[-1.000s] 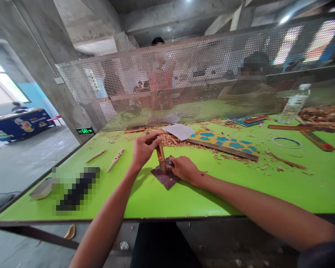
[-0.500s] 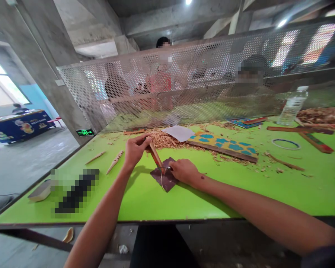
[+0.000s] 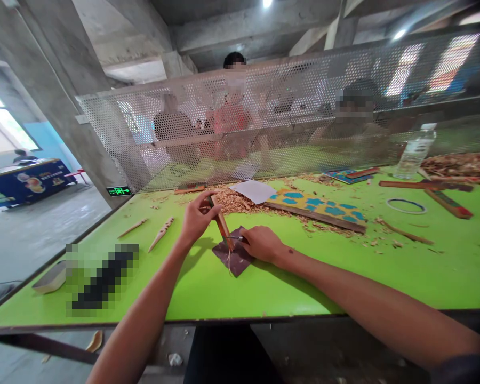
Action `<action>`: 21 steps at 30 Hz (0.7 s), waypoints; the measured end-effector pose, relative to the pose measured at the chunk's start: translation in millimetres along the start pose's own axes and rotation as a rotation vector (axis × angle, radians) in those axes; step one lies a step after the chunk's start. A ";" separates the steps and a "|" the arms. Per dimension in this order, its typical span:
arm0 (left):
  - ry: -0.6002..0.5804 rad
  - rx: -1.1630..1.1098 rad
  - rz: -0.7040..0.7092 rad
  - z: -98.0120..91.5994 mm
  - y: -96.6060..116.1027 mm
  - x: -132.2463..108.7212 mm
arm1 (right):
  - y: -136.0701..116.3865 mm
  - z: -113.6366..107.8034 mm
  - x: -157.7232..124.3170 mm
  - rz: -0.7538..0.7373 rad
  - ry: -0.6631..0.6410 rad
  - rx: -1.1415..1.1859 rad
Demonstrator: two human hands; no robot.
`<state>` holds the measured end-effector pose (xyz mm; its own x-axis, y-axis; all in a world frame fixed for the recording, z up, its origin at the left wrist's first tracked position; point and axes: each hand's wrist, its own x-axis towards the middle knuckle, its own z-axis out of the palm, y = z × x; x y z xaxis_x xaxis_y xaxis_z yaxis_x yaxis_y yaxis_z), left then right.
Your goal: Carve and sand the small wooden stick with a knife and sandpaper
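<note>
Since the view of a second ago, the painted stick (image 3: 221, 222) has tipped farther over, its top leaning more to the left, the small knife (image 3: 236, 238) now sits closer to its foot, and a thin curled strand (image 3: 229, 261) hangs there that was not visible then. The person's left grip (image 3: 196, 217) pinches the upper end of the stick between thumb and fingers, while the right grip (image 3: 263, 244) is wrapped around the knife's handle, blade across the stick's lower part. The stick slants above a dark square pad (image 3: 240, 263) on the green tabletop (image 3: 304, 282), its foot over the pad. The paring looks partly done: one long side shows bare wood, yet red and green paint remains lower down, so the shaping seems well short of finished. The strand, by its look, is a fresh cut not fully parted from the wood; whether the edge is biting at this instant is too small to tell. Beyond the hands, a heap of shavings (image 3: 240, 205) beside a white sheet (image 3: 253, 191) suggests much cutting already done. Left of the stick lie two pale tapered pieces, one notched (image 3: 160, 234), one slimmer (image 3: 132, 228), both apparently further along than the stick, with no paint visible on them.
</note>
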<state>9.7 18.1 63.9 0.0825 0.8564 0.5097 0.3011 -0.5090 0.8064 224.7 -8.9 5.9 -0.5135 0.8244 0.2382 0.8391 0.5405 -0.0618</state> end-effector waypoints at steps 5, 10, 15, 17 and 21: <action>-0.035 -0.067 -0.005 -1.4 -0.2 1.6 | -0.3 -4.1 3.0 -0.010 0.098 0.182; -0.018 -0.095 -0.030 -1.8 -1.2 2.5 | 7.0 -10.8 5.1 -0.103 0.179 0.384; -0.022 -0.148 -0.038 -0.4 2.3 1.4 | 12.6 -14.3 5.1 -0.143 0.156 0.328; -0.040 -0.143 -0.030 0.8 4.7 0.6 | 10.7 -15.9 4.8 -0.136 0.125 0.279; -0.064 -0.107 -0.013 5.6 8.9 -1.5 | 4.6 -20.1 4.1 -0.133 0.106 0.213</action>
<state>17.6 12.8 68.6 0.1403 0.8650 0.4817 0.1993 -0.5012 0.8421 230.1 -6.4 26.1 -0.5853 0.7278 0.3573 0.7032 0.6751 -0.2232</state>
